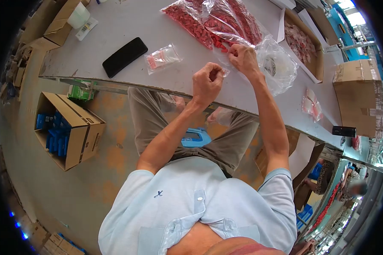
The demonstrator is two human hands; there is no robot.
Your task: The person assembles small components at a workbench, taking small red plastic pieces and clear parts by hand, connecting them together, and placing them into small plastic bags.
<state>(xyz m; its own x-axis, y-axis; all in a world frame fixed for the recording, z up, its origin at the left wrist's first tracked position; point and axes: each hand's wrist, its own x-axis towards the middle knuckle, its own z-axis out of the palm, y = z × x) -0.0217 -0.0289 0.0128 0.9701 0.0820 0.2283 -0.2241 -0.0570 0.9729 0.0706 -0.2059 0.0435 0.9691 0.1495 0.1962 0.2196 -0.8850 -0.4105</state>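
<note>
Head view: the left hand pinches a small piece of clear plastic over the desk's near edge; farther in, the right hand's fingers bunch beside the large bag of red pieces, grip unclear.

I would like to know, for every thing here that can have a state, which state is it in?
Left hand: curled, pinching clear plastic
Right hand: fingers bent, at the red pieces
Large bag: filled, lying down
Loose clear bag: crumpled
Phone: flat, screen dark
Floor carton: open, holding blue boxes
Shallow box: open, holding packets
</note>
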